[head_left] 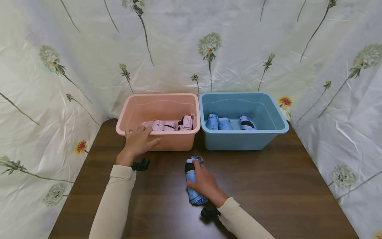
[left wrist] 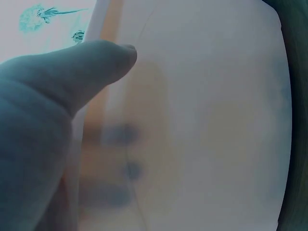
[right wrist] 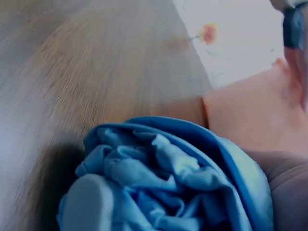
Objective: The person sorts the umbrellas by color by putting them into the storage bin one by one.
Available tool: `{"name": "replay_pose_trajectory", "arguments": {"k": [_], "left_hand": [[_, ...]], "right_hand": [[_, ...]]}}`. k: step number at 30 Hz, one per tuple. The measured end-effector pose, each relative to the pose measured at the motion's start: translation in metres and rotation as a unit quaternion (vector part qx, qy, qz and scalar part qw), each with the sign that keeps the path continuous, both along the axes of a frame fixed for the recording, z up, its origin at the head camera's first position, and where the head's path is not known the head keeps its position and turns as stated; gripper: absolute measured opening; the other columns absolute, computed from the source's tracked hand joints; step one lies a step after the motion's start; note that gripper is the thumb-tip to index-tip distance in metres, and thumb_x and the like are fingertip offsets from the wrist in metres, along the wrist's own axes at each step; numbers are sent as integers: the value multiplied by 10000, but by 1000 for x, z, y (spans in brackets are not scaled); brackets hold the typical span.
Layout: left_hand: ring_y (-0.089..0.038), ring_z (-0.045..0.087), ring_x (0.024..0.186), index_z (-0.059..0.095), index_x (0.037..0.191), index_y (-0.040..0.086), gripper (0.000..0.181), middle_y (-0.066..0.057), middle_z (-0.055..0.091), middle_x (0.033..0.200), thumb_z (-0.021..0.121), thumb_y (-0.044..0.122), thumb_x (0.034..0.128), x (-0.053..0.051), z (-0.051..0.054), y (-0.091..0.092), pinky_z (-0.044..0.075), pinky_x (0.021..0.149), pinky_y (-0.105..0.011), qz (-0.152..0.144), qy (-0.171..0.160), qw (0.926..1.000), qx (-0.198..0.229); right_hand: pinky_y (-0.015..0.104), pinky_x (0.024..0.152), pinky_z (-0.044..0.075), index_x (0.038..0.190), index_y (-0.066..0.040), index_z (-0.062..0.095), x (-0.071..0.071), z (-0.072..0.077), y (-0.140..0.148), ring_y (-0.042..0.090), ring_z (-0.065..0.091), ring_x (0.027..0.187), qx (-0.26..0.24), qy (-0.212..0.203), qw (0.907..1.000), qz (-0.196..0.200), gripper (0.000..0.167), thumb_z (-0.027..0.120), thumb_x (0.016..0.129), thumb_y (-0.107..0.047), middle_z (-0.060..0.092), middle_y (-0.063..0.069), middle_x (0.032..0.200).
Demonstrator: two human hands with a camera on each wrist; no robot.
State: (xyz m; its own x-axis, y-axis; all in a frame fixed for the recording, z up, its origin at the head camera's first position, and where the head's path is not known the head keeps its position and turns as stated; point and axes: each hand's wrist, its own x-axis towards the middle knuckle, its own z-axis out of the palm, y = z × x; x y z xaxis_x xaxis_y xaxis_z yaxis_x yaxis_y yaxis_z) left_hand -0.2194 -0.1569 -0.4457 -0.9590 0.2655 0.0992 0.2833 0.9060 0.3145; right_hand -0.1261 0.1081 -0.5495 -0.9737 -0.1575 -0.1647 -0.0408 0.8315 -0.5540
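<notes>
My right hand (head_left: 206,181) grips a folded blue umbrella (head_left: 190,196) with a black band and a loop at its far end, at the middle of the table. Up close in the right wrist view, the gathered blue fabric of the umbrella (right wrist: 159,168) fills the lower part. My left hand (head_left: 137,141) holds the front rim of a pink bin (head_left: 173,142). Its fingers go over the rim, and the thumb (left wrist: 96,65) lies outside against the wall. Through the bin wall, the fingers show as dark blurs in the left wrist view.
Several rolled pink bundles (head_left: 185,123) lie inside the pink bin. Beside it stands a blue bin (head_left: 238,141) holding blue rolled bundles (head_left: 212,122). Both bins sit at the back of the dark wooden table (head_left: 268,186), against a flower-printed curtain (head_left: 238,59).
</notes>
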Motion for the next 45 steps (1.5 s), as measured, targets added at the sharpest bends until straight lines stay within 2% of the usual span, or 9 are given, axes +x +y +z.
{"name": "replay_pose_trajectory", "arguments": {"k": [7, 10, 16, 25, 31, 36, 45], "left_hand": [[-380, 442, 1169, 478, 1392, 88, 690, -176, 510, 1299, 632, 514, 871, -2, 0, -2, 148, 987, -638, 26, 88, 9999, 53], [-380, 438, 1190, 454, 1417, 95, 718, -177, 503, 1320, 633, 520, 867, -1, 0, -2, 155, 984, -643, 16, 51, 10000, 43], [-388, 432, 1203, 415, 1450, 108, 749, -179, 485, 1356, 644, 513, 863, 1, -2, 1, 153, 977, -644, 23, 58, 9999, 90], [-381, 450, 1160, 500, 1374, 85, 675, -170, 515, 1310, 629, 518, 873, -1, -5, 3, 159, 989, -657, -1, 212, 9997, 119], [-373, 453, 1179, 473, 1402, 91, 690, -173, 523, 1298, 630, 509, 875, 0, -3, 0, 149, 994, -644, 96, 169, 9998, 91], [-357, 464, 1145, 466, 1408, 90, 698, -176, 538, 1235, 626, 512, 876, -1, -1, -1, 174, 967, -620, 132, 156, 9997, 99], [-384, 431, 1221, 436, 1434, 83, 713, -176, 482, 1369, 613, 502, 886, -1, -1, 2, 144, 992, -641, 67, 158, 9997, 145]], "right_hand": [[415, 736, 484, 1400, -196, 404, 2, -1, 29, 241, 556, 907, -714, 579, 9956, -154, 711, 736, 776, -268, 565, 100, 1188], [405, 746, 476, 1402, -211, 423, 6, 9, 40, 246, 558, 926, -1121, 809, 9899, -306, 705, 727, 767, -229, 570, 94, 1223], [398, 734, 484, 1405, -240, 409, 16, 51, 62, 267, 566, 940, -1926, 1047, 9741, -562, 691, 726, 793, -183, 569, 106, 1219], [463, 833, 487, 1421, -288, 377, 25, 119, 80, 270, 543, 1039, -2668, 1228, 9555, -266, 677, 715, 845, -177, 527, 90, 1255], [459, 831, 476, 1433, -293, 351, 11, 153, 88, 272, 533, 1049, -2994, 1291, 9453, -91, 677, 696, 863, -173, 518, 99, 1250], [444, 818, 475, 1443, -272, 336, -7, 173, 99, 280, 518, 1058, -2979, 1421, 9439, -117, 671, 679, 874, -171, 495, 117, 1255], [427, 839, 458, 1479, -218, 288, -34, 201, 119, 284, 492, 1087, -2733, 1635, 9479, -99, 703, 661, 886, -157, 460, 154, 1286]]}}
